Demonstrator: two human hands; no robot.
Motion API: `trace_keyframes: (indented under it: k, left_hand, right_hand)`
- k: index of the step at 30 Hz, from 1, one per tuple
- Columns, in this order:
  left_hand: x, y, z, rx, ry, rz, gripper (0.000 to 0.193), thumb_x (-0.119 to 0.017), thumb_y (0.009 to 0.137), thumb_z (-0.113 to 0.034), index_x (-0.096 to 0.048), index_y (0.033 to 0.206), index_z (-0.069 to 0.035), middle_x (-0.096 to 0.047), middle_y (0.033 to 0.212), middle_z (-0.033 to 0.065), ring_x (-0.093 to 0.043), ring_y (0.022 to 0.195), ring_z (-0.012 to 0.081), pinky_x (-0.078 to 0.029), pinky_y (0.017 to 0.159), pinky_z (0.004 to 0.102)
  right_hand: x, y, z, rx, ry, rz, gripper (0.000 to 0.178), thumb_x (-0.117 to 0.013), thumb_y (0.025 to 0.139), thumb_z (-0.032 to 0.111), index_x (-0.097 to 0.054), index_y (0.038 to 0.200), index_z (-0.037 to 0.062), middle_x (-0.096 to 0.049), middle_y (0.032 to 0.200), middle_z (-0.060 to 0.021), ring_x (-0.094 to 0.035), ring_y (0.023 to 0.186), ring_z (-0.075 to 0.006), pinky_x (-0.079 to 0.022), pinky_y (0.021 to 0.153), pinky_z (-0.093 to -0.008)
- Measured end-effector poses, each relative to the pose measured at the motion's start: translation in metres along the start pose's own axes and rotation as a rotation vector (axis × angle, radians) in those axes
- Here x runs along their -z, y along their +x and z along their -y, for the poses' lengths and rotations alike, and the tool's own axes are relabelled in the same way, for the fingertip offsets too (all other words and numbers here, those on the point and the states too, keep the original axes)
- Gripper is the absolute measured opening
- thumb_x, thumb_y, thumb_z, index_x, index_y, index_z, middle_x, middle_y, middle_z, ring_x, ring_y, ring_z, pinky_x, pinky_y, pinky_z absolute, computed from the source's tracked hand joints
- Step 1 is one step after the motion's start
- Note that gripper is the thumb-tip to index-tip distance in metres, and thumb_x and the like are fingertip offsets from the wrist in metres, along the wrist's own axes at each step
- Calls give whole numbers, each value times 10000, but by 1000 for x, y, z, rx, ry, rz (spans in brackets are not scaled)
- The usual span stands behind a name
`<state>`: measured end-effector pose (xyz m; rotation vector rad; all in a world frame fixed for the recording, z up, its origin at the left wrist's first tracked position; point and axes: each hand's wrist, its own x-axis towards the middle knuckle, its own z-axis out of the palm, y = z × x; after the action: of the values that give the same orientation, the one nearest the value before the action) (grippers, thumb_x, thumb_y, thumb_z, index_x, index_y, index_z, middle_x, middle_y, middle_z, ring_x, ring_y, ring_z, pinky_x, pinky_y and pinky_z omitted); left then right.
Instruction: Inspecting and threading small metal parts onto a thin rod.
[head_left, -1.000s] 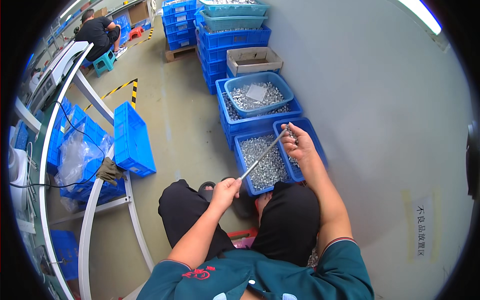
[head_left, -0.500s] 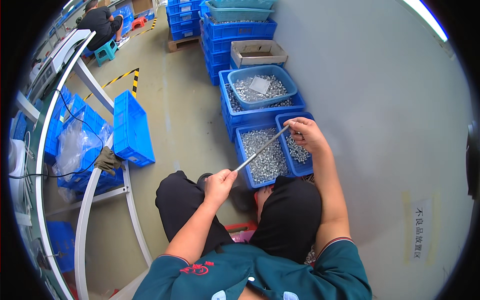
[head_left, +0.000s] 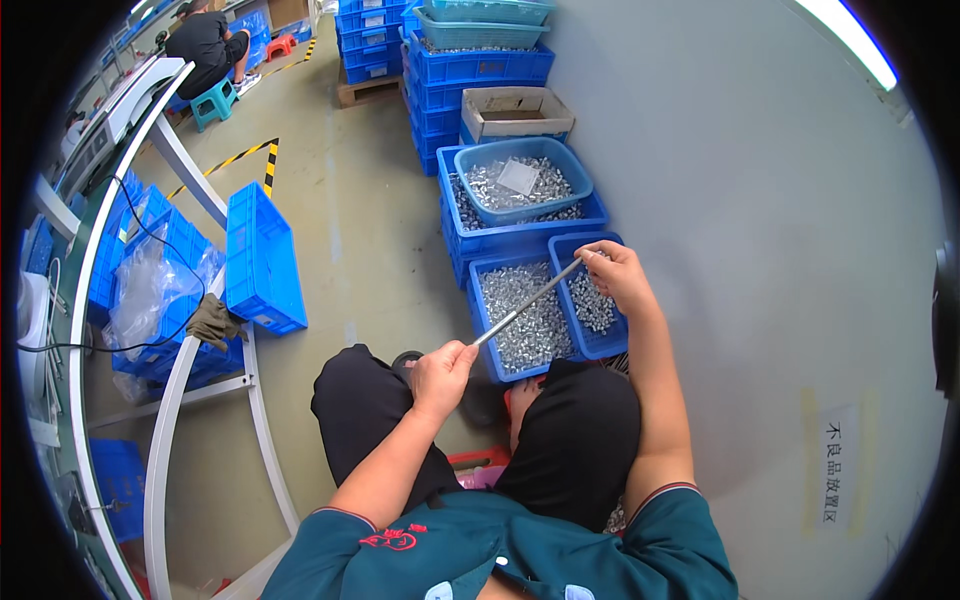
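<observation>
A thin grey metal rod [head_left: 530, 304] slants up to the right between my two hands, above the bins. My left hand [head_left: 441, 380] is closed round its lower end, the thumb lying along it. At the upper end my right hand [head_left: 613, 272] pinches the rod between thumb and fingertips. Below the rod stands a blue bin [head_left: 478, 318] of small silvery metal parts [head_left: 528, 335]. A narrower blue bin [head_left: 612, 347], also holding small metal parts [head_left: 592, 303], sits beside it under my right hand.
Beyond, a light-blue basin [head_left: 520, 215] of metal parts rests on a blue crate [head_left: 490, 242]. Stacked blue crates [head_left: 440, 95] and an open carton [head_left: 517, 128] stand farther back. A white-framed workbench [head_left: 170, 450] is on the left, a grey wall [head_left: 760, 250] on the right. A seated person [head_left: 200, 48] is far left.
The rod and both hands keep nearly the same place and hold. My right hand has shifted very slightly, and the view has tilted a little.
</observation>
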<state>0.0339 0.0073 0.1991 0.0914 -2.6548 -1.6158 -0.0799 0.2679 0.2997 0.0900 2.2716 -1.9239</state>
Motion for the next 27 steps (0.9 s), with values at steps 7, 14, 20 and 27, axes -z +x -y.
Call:
trace_keyframes:
  k: [7,14,20,27]
  left_hand:
    - [-8,1,-2,-46,16,-26,330,-554,859,-339,-560,686,-57,-502,537,127,-506,498,291,-367,483,393]
    - [-24,14,14,46,-519,227,382,-518,917,-301,-469,617,-69,-368,533,-45,-309,483,48,-253,441,239]
    - [-23,17,8,185,-722,240,344,-532,913,-290,-496,642,-81,-409,586,-76,-329,515,19,-258,461,200]
    - [-19,16,11,141,-730,268,340,-530,915,-299,-497,651,-87,-405,593,-77,-315,517,15,-248,459,193]
  right_hand:
    - [10,4,-6,-40,145,30,175,-570,864,139,-590,938,-18,-431,624,34,-334,451,-18,-238,374,-166]
    - [-4,4,-15,-79,280,253,185,-571,871,145,-596,966,-12,-449,650,23,-331,459,-18,-246,381,-153]
    - [-3,6,-17,-229,441,311,230,-553,886,165,-572,1042,-4,-490,709,-11,-355,495,-24,-266,381,-132]
    - [1,21,-35,-396,922,327,307,-461,924,259,-519,1043,-18,-520,779,-73,-391,506,-53,-283,344,-142]
